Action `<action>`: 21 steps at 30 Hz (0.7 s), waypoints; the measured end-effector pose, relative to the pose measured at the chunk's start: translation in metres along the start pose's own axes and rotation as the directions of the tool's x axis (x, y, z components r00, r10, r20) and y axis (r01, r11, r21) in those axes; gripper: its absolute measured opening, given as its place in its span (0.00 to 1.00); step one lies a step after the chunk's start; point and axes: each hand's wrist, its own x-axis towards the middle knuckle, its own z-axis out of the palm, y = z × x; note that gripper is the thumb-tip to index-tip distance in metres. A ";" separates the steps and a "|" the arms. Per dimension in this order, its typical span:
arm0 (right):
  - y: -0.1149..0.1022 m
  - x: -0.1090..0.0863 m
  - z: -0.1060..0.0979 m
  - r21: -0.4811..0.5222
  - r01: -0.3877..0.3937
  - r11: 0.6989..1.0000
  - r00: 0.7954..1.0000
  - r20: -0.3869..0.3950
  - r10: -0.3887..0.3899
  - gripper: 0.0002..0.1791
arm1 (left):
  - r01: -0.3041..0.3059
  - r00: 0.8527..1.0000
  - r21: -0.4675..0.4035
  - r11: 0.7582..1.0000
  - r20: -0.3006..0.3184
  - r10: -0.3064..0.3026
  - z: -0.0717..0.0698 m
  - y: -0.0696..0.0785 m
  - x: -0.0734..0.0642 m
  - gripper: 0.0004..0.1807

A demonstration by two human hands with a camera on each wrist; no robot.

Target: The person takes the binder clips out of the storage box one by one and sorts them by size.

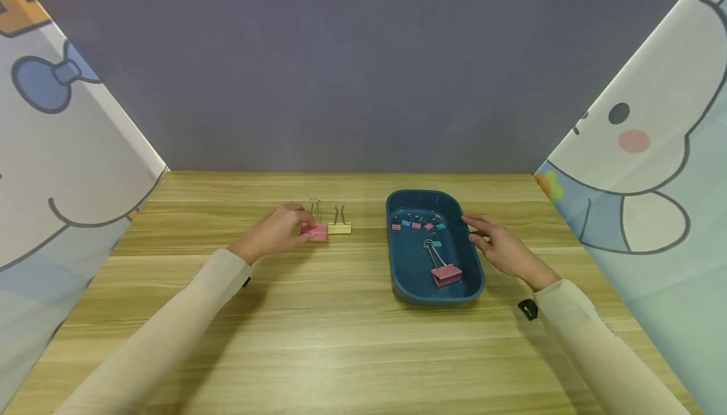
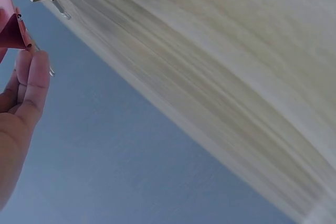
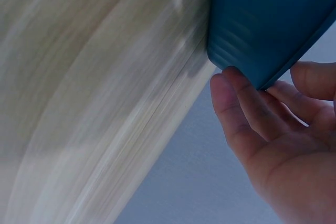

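In the head view my left hand (image 1: pixel 282 231) pinches a large pink binder clip (image 1: pixel 318 233), thumb at the near side and fingers behind. Its wire handles point away from me. The left wrist view shows fingertips right at the end of this pink clip (image 2: pixel 13 32); the thumb is hidden there. A yellow binder clip (image 1: pixel 339 229) lies just right of it. My right hand (image 1: pixel 502 250) rests its loosely bent fingers against the right wall of a dark blue tray (image 1: pixel 397 276); fingertips (image 3: pixel 226 90) touch its outer side in the right wrist view.
Inside the tray lie another large pink binder clip (image 1: pixel 446 274) and several small clips in pink, blue and teal, such as a teal one (image 1: pixel 437 244). A grey panel (image 1: pixel 352 74) stands behind the wooden table (image 1: pixel 318 339); cartoon-printed sheets (image 1: pixel 670 181) flank both sides.
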 end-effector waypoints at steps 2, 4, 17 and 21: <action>0.000 0.000 0.000 -0.003 0.001 1.000 1.000 -0.002 -0.001 0.23 | 0.019 1.000 -0.014 1.000 0.009 -0.018 0.000 -0.002 0.002 0.08; 0.000 0.000 0.000 -0.008 0.000 1.000 1.000 -0.003 0.000 0.23 | 0.035 0.999 -0.018 0.999 0.019 -0.035 0.000 -0.005 0.004 0.08; -0.002 -0.001 -0.001 -0.017 0.002 1.000 1.000 -0.007 -0.002 0.23 | 0.137 0.984 -0.046 0.989 0.119 -0.131 0.008 -0.021 0.016 0.05; -0.003 -0.001 -0.001 -0.012 0.001 1.000 1.000 -0.004 -0.001 0.23 | 0.162 0.977 -0.079 0.984 0.154 -0.148 0.009 -0.023 0.020 0.05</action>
